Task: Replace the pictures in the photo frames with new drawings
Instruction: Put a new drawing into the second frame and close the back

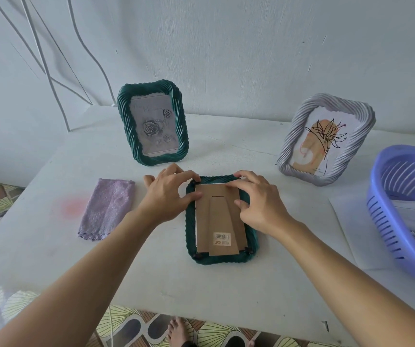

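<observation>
Left hand (168, 196) bent over the top-left corner of the face-down green frame (226, 259). Fingertips curl onto the corner by a black clip (197, 182), and the thumb sits against the left edge of the cardboard backing (220, 216). It grips that corner.

Right hand (259, 206) at the top-right: fingers curled, tips on the backing's far edge, thumb pressed on the board below, a pinching hold on the backing.

Frame lies flat at the centre of the white table (51, 259), long side running away from the person. Backing is seated in it, stand leg folded flat, barcode sticker (222, 239) toward the near end. Two more black clips at the near corners.

Left of the frame, apart from it: folded lilac cloth (107, 209). Right: sheet of paper (346, 221) with a blue slotted basket (381, 221) on it, printed sheets inside.

Farther back, both upright:
- Second green frame (148, 87), back left, holding a grey rose picture (155, 128).
- Silver frame (334, 101), back right, holding a flower line drawing (326, 136) over orange shapes.

Pale wall (226, 46) behind.
</observation>
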Available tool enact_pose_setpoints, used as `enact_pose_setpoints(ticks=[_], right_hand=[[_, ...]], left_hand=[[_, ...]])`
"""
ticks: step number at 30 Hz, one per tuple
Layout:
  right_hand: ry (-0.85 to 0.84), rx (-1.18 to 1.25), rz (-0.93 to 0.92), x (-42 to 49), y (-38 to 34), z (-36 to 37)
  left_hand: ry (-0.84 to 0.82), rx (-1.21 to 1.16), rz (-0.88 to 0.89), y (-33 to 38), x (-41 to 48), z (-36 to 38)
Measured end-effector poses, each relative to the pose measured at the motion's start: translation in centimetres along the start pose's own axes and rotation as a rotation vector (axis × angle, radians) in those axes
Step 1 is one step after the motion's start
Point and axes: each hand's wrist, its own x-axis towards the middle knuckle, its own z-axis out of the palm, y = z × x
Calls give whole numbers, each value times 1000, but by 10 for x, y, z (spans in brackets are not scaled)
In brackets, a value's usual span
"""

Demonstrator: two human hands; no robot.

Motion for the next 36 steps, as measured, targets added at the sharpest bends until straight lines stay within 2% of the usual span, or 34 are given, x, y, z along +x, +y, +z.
enact_pose_setpoints(ticks=[7, 16, 22, 26, 31, 36], right_hand=[[-6, -9, 15, -1, -1, -1], [0, -36, 23, -5, -10, -1], [177, -11, -154, -34, -27, 5], [87, 3, -169, -52, -30, 9], [60, -3, -159, -56, -28, 15], [44, -24, -154, -59, -27, 16]], left_hand=[[-57, -31, 96, -11, 9, -3], [41, -39, 140, -12, 2, -1], [67, 35, 130, -5, -1, -4], [82, 91, 113, -1, -7, 0], [112, 85, 103, 6, -33, 4], [97, 9, 213, 11, -96, 2]])
